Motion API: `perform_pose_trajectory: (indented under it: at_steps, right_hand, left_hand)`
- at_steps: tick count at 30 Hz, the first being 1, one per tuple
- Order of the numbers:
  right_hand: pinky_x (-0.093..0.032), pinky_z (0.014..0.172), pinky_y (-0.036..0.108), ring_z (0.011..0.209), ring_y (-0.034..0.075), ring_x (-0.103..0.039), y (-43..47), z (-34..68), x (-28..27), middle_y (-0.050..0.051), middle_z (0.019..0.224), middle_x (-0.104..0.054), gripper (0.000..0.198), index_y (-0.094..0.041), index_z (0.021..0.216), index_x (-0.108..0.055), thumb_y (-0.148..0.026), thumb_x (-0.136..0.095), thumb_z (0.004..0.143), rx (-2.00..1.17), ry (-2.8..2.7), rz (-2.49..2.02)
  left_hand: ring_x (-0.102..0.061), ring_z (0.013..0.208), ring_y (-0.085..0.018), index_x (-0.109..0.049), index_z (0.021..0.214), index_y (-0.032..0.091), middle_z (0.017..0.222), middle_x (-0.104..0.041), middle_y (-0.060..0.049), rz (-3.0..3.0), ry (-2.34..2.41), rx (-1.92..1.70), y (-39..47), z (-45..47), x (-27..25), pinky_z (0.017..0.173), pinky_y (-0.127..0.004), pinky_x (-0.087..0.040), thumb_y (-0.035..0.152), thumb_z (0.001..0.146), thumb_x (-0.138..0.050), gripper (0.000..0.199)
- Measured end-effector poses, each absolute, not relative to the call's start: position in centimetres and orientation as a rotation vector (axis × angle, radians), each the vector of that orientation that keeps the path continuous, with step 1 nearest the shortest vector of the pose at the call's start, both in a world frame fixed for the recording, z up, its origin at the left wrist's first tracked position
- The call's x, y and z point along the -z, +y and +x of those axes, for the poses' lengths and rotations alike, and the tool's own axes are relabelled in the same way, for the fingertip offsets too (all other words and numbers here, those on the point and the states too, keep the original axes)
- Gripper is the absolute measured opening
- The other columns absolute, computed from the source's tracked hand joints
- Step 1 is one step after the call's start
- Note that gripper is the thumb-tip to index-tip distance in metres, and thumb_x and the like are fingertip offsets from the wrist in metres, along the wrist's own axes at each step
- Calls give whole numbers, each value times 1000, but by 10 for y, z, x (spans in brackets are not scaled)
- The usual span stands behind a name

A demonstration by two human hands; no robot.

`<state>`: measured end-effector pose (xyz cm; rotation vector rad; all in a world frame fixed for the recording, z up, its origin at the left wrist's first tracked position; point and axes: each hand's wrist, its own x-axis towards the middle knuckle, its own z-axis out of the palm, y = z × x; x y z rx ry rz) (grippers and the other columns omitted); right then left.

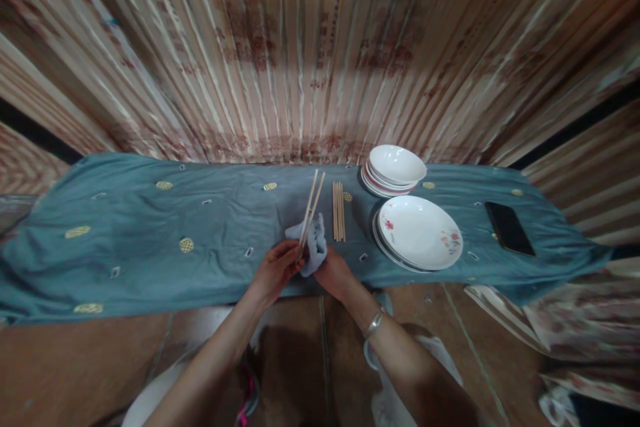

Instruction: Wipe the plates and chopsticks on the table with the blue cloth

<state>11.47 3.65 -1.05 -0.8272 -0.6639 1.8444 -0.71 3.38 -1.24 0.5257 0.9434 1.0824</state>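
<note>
My left hand (280,267) is closed around the lower ends of a pair of wooden chopsticks (311,203), which point up and away from me with their tips slightly apart. A pale, crumpled cloth (316,250) lies against the chopsticks between my hands. My right hand (333,272) grips the right side of this cloth, its fingers mostly hidden behind it. Just to the right, several more chopsticks (339,211) rest side by side on the teal tablecloth (240,220).
Right of the chopsticks stand a stack of white bowls (397,163) and, nearer me, a stack of oval floral plates (420,233). A black phone (510,228) lies at the far right. Behind the table hangs a patterned curtain (310,67).
</note>
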Motion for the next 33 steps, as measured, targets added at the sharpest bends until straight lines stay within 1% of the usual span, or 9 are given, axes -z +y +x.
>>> perform_pose_trajectory:
  at_steps: [3,5,8,13,17,22,27,30,33]
  right_hand:
    - [-47,77,25,83,16,-62,33,112,17,-3,75,-70,20,-23,72,-67,-43,-71,66,-1739,-727,-910]
    - [-46,75,24,79,15,-62,32,112,20,-3,74,-70,18,-22,72,-69,-39,-72,66,-1683,-742,-946]
    - [-45,70,26,70,15,-62,33,116,22,-2,68,-70,17,-20,70,-70,-36,-74,63,-1713,-676,-929]
    - [-46,64,25,61,14,-61,39,125,17,-2,62,-70,18,-18,71,-72,-31,-77,59,-1721,-613,-900]
    - [-48,66,27,67,16,-65,48,135,10,-2,62,-70,16,-18,69,-71,-29,-78,59,-1676,-580,-886]
    - [-50,70,26,68,15,-65,63,156,4,-2,65,-71,9,-20,64,-70,-26,-76,62,-1547,-532,-871]
    - [-54,76,30,75,18,-68,74,180,-1,0,69,-72,9,-20,68,-70,-28,-75,67,-1456,-510,-845]
    - [-56,76,30,76,18,-69,76,188,-5,-2,70,-73,10,-22,71,-70,-29,-75,66,-1420,-466,-819]
    - [-56,75,30,80,20,-70,75,188,-7,0,77,-75,14,-22,75,-71,-31,-75,66,-1456,-465,-815]
  left_hand:
    - [-52,53,-7,-70,71,15,63,-63,2,532,979,-1119,33,-5,16,52,-19,-44,27,51,-86,28]
    - [-49,51,-7,-69,68,15,60,-61,2,549,1000,-1116,32,-3,18,49,-19,-41,28,49,-86,28]
    - [-45,47,-6,-67,63,14,54,-56,3,578,1019,-1086,31,1,19,45,-20,-36,31,47,-86,30]
    - [-48,48,-8,-65,64,13,55,-56,2,645,1003,-1040,30,3,14,49,-22,-39,34,50,-84,31]
    - [-51,52,-8,-65,66,14,59,-60,1,679,988,-975,27,2,11,52,-21,-40,36,52,-84,33]
    - [-52,51,-7,-64,65,14,59,-62,0,702,1015,-911,23,2,14,50,-19,-37,38,50,-85,35]
    - [-51,50,-7,-63,62,14,56,-60,1,718,1023,-878,20,3,15,50,-19,-36,35,49,-86,34]
    - [-50,50,-6,-63,61,14,54,-57,3,713,1020,-886,20,5,14,50,-18,-36,34,48,-87,34]
    - [-51,52,-6,-64,63,14,56,-59,2,670,1007,-905,20,6,15,52,-18,-38,33,47,-88,35]
